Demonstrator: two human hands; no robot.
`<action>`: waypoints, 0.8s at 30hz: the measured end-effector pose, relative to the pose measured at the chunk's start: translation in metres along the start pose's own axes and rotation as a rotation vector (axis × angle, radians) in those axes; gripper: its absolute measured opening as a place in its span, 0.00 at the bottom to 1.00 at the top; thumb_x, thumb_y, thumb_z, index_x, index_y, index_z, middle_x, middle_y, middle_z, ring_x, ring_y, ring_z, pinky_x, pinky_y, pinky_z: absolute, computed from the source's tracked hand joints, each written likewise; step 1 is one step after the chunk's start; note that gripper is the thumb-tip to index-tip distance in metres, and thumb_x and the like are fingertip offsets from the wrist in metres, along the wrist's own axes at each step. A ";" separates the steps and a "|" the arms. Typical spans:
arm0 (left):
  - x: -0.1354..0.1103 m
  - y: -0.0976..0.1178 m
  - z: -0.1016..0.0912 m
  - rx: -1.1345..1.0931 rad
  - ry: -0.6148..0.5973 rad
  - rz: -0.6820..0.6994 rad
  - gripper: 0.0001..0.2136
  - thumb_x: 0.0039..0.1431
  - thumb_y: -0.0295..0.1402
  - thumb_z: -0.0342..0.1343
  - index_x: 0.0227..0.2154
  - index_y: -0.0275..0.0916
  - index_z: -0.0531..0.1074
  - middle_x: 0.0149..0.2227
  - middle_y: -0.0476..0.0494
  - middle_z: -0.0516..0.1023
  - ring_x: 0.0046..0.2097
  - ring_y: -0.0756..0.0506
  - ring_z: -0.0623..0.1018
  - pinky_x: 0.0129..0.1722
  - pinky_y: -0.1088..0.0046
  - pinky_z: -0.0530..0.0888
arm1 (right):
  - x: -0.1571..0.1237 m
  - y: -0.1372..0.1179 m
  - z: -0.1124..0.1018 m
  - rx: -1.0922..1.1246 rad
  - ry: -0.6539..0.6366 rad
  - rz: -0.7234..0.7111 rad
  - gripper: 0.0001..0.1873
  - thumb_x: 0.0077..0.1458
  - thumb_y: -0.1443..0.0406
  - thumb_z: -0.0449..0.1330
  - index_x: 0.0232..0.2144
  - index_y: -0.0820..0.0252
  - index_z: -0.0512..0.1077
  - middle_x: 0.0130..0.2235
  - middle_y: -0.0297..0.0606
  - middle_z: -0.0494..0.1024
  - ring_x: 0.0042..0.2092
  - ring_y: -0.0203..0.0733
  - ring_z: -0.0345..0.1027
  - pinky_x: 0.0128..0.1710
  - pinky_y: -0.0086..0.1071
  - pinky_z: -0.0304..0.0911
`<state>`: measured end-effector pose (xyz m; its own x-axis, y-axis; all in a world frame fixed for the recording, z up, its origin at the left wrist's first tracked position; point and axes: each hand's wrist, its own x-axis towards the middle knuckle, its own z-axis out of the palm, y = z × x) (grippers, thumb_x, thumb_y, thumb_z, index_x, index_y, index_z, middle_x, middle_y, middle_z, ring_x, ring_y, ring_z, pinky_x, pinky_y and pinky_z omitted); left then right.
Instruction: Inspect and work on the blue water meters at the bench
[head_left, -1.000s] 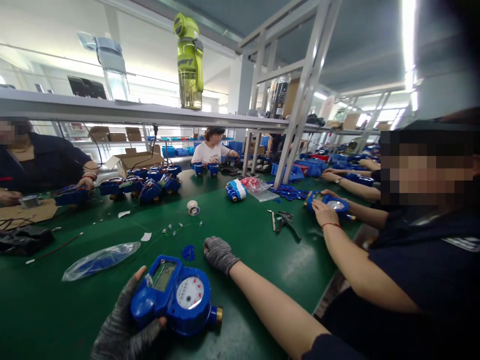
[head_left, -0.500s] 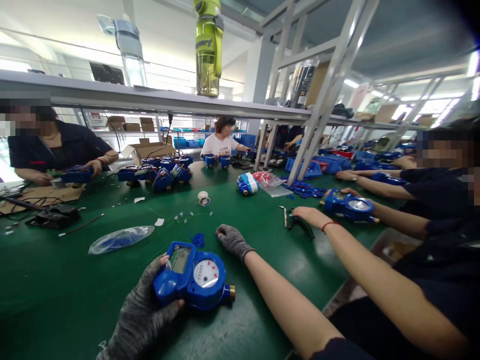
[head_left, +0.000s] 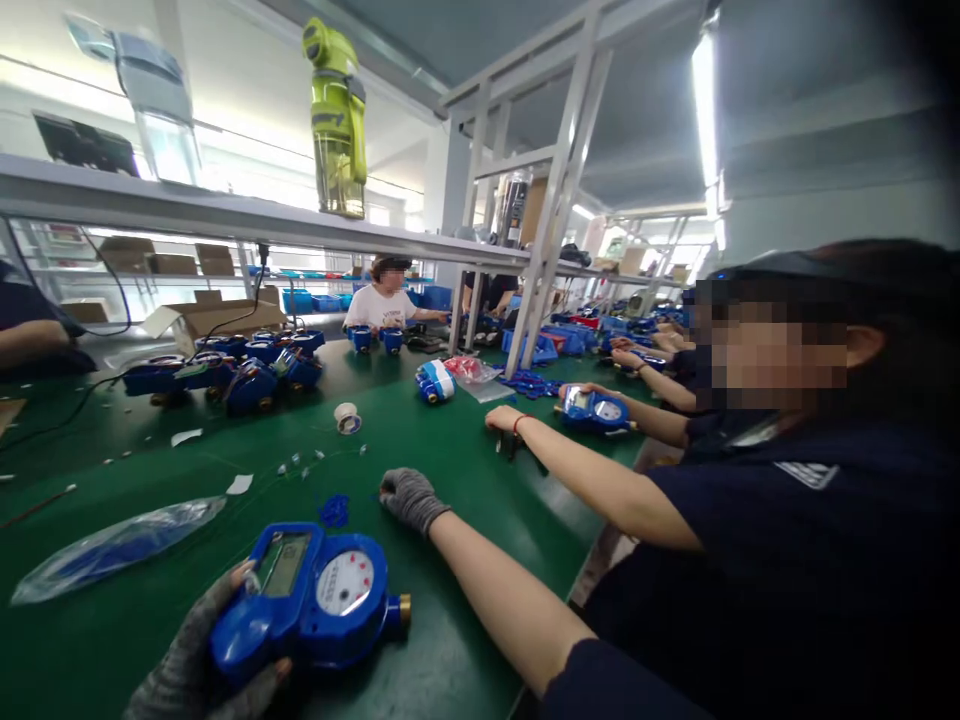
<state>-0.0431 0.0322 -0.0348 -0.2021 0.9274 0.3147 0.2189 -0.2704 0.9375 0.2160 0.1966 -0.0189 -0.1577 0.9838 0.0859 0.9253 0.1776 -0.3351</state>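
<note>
My left hand [head_left: 199,640], in a grey fingerless glove, grips a blue water meter [head_left: 307,600] by its display end. The meter's small screen and round white dial face up, and its brass threaded end points right. My right hand [head_left: 411,498], gloved the same way, rests low over the green table with its fingers curled together. A speck of blue shows by its fingertips, too small to name. Just left of that hand lies a little pile of small blue pieces [head_left: 334,511].
A clear plastic bag [head_left: 120,545] with blue contents lies left. Behind are a wire spool [head_left: 346,418], several blue meters [head_left: 251,385] and a wrapped meter [head_left: 435,382]. At right, a co-worker's hand [head_left: 504,418] is over a dark tool, beside another meter [head_left: 596,408]. A shelf [head_left: 247,222] crosses above.
My view has swung to the right, so the scene sits further left. The co-worker's hand has come over the dark tool. My left hand still holds the water meter; my right stays near the blue pieces.
</note>
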 end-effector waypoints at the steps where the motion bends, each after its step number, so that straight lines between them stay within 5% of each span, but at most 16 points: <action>1: -0.001 0.006 -0.003 0.037 -0.021 -0.010 0.35 0.42 0.50 0.66 0.55 0.52 0.64 0.59 0.44 0.68 0.58 0.28 0.68 0.59 0.45 0.63 | -0.001 0.001 0.001 -0.006 0.004 -0.008 0.12 0.53 0.62 0.57 0.38 0.57 0.76 0.39 0.38 0.79 0.41 0.39 0.71 0.41 0.29 0.63; 10: -0.002 0.022 -0.021 0.102 -0.205 -0.036 0.37 0.49 0.42 0.66 0.60 0.48 0.57 0.63 0.40 0.62 0.60 0.34 0.66 0.58 0.54 0.68 | -0.011 -0.006 0.004 -0.086 0.043 -0.111 0.15 0.61 0.61 0.51 0.41 0.60 0.75 0.45 0.46 0.74 0.46 0.43 0.67 0.45 0.33 0.61; 16: -0.002 0.030 -0.020 0.131 -0.211 -0.018 0.36 0.50 0.43 0.66 0.60 0.46 0.56 0.63 0.38 0.62 0.61 0.35 0.65 0.59 0.52 0.66 | -0.004 -0.008 0.001 -0.045 0.029 -0.116 0.12 0.60 0.64 0.52 0.40 0.61 0.74 0.43 0.45 0.75 0.44 0.41 0.67 0.44 0.31 0.60; 21: -0.003 0.033 -0.019 0.074 -0.231 0.019 0.35 0.52 0.39 0.65 0.60 0.46 0.55 0.62 0.39 0.62 0.60 0.36 0.66 0.59 0.54 0.67 | -0.025 -0.034 -0.030 0.071 0.072 -0.137 0.13 0.61 0.65 0.49 0.41 0.65 0.71 0.41 0.44 0.75 0.41 0.39 0.67 0.43 0.30 0.61; 24: -0.004 0.035 -0.019 0.042 -0.231 0.028 0.35 0.51 0.37 0.66 0.60 0.45 0.57 0.62 0.38 0.63 0.60 0.35 0.66 0.59 0.54 0.67 | -0.068 -0.066 -0.057 0.320 0.153 -0.384 0.10 0.60 0.63 0.51 0.39 0.61 0.70 0.39 0.39 0.75 0.41 0.38 0.67 0.43 0.31 0.63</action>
<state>-0.0534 0.0143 -0.0007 0.0274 0.9554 0.2941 0.2618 -0.2908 0.9203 0.1854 0.1161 0.0510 -0.3909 0.8351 0.3869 0.6551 0.5478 -0.5204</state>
